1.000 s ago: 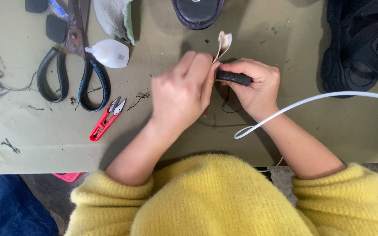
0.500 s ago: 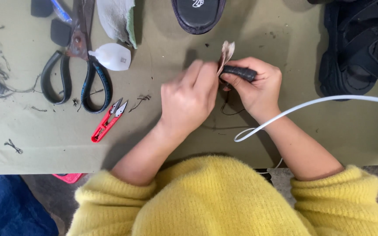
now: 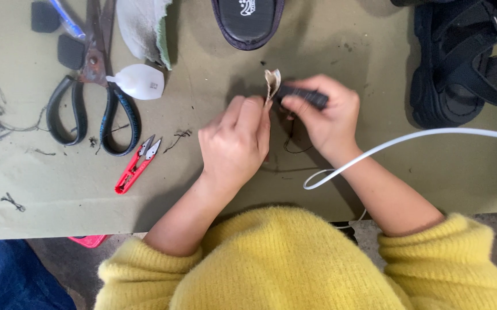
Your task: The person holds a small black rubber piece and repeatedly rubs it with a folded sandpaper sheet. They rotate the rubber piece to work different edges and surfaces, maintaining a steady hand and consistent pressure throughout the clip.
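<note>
Beige strip (image 3: 271,86) is pinched in my left hand (image 3: 234,143); my right hand (image 3: 326,115) grips a black tool (image 3: 303,96) touching it, right of the scissors (image 3: 90,86).

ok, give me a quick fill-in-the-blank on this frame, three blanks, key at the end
1. The right hand grips a black strap, while the left hand pinches a small ____ coloured piece.
2. The thread snips on the table have a ____ handle.
3. The white cable crosses the ____ forearm.

Missing words: beige; red; right
</note>
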